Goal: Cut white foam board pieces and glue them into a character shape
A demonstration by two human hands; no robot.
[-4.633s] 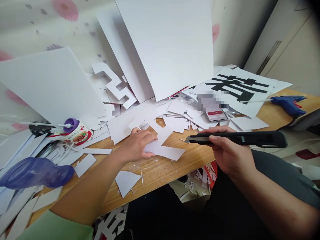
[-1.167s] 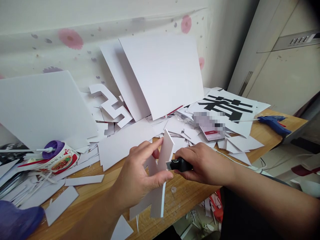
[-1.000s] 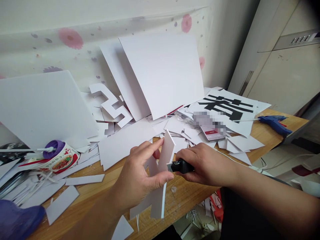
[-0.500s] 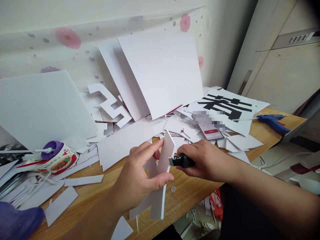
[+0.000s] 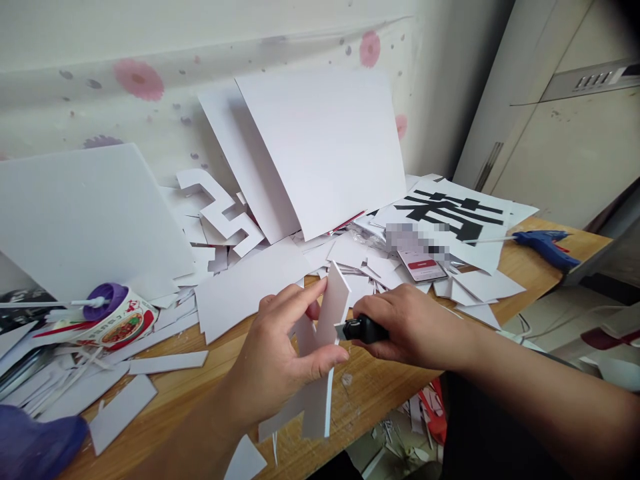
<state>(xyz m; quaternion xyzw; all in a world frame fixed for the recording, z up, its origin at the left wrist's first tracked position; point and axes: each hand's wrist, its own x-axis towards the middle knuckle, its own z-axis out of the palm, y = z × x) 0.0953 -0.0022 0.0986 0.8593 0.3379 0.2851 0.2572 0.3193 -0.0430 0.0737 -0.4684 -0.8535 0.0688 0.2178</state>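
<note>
Upright above the wooden table, a white foam board piece (image 5: 334, 303) with cut-out edges is gripped by my left hand (image 5: 280, 353), its thumb on the near edge and its fingers behind. My right hand (image 5: 400, 323) is closed around the black handle of a utility knife (image 5: 367, 329). The short blade points left and meets the board's edge just above my left thumb. Part of the board's lower section is hidden behind my left hand.
Large white boards (image 5: 325, 147) lean on the wall. White offcuts (image 5: 250, 287) cover much of the table (image 5: 200, 393). A phone (image 5: 423, 263), printed sheet (image 5: 450, 213) and blue glue gun (image 5: 547, 247) lie right; a paper bowl (image 5: 127, 320) stands left.
My right hand and the knife have shifted slightly down and left along the board's edge. My left hand and the board are nearly still.
</note>
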